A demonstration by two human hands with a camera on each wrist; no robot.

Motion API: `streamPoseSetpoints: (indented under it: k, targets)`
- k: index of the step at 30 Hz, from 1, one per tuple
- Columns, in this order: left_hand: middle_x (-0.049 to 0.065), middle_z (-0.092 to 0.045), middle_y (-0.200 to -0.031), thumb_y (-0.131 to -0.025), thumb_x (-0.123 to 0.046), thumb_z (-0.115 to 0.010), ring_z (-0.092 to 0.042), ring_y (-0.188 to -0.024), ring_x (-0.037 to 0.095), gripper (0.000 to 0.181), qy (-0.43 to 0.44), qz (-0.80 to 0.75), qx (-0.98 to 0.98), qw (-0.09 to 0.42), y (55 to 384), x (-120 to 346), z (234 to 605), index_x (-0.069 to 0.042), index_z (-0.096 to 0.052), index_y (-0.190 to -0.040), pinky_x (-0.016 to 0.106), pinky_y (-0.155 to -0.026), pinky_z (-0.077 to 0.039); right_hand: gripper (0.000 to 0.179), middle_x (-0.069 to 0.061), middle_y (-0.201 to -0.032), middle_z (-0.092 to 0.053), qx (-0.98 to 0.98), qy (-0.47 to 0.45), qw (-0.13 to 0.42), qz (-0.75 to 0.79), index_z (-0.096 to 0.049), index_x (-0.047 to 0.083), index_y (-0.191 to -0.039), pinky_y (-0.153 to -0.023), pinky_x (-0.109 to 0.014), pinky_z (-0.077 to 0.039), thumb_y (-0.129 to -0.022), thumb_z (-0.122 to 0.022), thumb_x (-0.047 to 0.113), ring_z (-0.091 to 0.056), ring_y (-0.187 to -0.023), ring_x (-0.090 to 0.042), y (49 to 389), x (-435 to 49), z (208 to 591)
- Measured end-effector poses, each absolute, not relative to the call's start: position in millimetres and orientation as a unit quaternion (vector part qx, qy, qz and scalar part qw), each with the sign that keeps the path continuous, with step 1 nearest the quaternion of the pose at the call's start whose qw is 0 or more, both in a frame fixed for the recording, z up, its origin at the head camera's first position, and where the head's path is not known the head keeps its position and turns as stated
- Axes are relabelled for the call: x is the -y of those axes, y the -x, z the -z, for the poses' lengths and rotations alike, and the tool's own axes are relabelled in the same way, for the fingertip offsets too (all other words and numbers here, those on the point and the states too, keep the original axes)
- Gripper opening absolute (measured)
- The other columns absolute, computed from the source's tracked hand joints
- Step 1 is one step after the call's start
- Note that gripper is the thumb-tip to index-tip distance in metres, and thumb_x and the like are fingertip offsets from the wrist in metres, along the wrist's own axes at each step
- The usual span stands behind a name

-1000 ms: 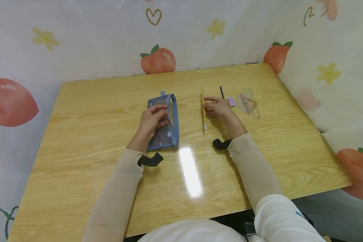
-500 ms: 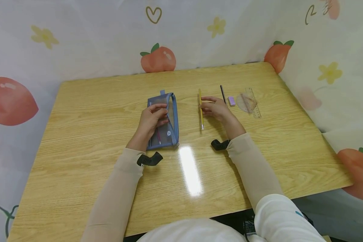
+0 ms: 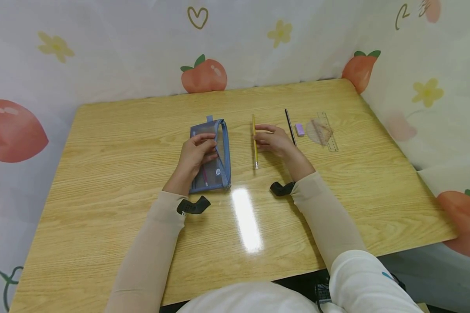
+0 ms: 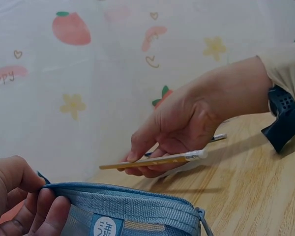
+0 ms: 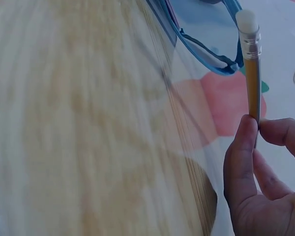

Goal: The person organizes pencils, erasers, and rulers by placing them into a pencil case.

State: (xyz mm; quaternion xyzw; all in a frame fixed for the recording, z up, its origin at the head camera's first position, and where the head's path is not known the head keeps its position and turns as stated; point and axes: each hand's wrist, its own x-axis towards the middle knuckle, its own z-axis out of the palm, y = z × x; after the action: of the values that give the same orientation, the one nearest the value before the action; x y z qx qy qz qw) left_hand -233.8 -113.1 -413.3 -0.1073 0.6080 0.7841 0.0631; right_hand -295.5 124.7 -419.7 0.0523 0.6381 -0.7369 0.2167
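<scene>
A blue mesh pencil case (image 3: 211, 180) lies on the table with its zipped side gaping toward the right. My left hand (image 3: 196, 154) pinches the edge of that opening between thumb and fingers, plain in the left wrist view too. Through the mesh shows a thin pinkish stick (image 3: 205, 177). To the right of the case, my right hand (image 3: 274, 141) holds a yellow pencil (image 3: 255, 148) between thumb and fingertips, raised off the table. Its white eraser end (image 5: 248, 22) points toward my body. The case (image 5: 199, 49) appears beyond the pencil in the right wrist view.
Right of my right hand lie a black pencil (image 3: 290, 126), a purple eraser (image 3: 299, 129), a clear protractor (image 3: 316, 132) and a clear ruler (image 3: 330, 139). The wooden table (image 3: 113, 152) meets a patterned cloth wall (image 3: 141, 52) at the back and right.
My right hand has moved a little to the left with the yellow pencil, nearer the case. More of the black pencil shows. The left hand keeps its grip on the case.
</scene>
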Motion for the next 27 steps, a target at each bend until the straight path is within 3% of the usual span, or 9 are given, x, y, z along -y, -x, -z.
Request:
streamPoseSetpoints:
  k: [16,27]
  targets:
    - [0.005,-0.054,-0.085,-0.081,0.0,-0.061,-0.056,-0.066,0.012,0.026,0.106,-0.786,-0.606,0.062,233.5,112.6,411.7,0.0,-0.06,-0.108,0.027,-0.063,-0.056,0.044,-0.014,-0.095,-0.057,-0.639,-0.04,0.222,0.735,-0.049,0.005,-0.126,-0.084,-0.038,-0.05,-0.084,-0.06,0.0,-0.06,-0.074,-0.019,290.3,-114.1,416.8]
    - [0.005,-0.054,-0.086,-0.081,0.0,-0.06,-0.056,-0.065,0.012,0.027,0.103,-0.786,-0.606,0.061,233.7,112.7,412.0,0.001,-0.059,-0.109,0.026,-0.062,-0.056,0.044,-0.014,-0.091,-0.057,-0.633,-0.02,0.221,0.741,-0.049,0.002,-0.126,-0.07,-0.03,-0.055,-0.083,-0.059,-0.003,-0.059,-0.073,-0.017,282.7,-103.9,416.3]
